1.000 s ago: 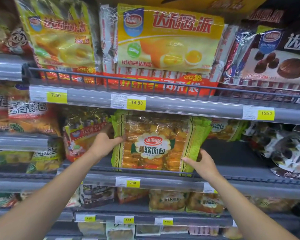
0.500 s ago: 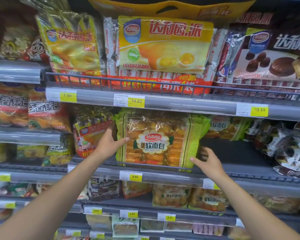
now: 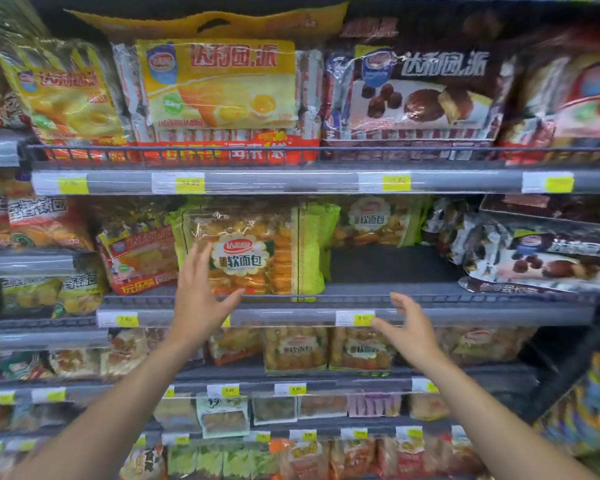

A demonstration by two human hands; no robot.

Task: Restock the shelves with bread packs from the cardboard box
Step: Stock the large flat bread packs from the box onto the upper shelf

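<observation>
Store shelves crowded with snack bags. The bread pack (image 3: 253, 254) stands upright on the middle shelf (image 3: 430, 292), label outward for shoppers, with bare space to its right. Both hands hold nothing: the left hand (image 3: 201, 292) is spread before the pack's left edge, the right hand (image 3: 406, 327) loosely curled.

A green-edged bread pack (image 3: 257, 258) was stood upright on the grey shelf (image 3: 465, 315) at mid-frame; a second pack (image 3: 378, 220) was set behind, rightward.

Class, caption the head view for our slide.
Open left hand and open right hand before a green bread pack on the shelf.
</observation>
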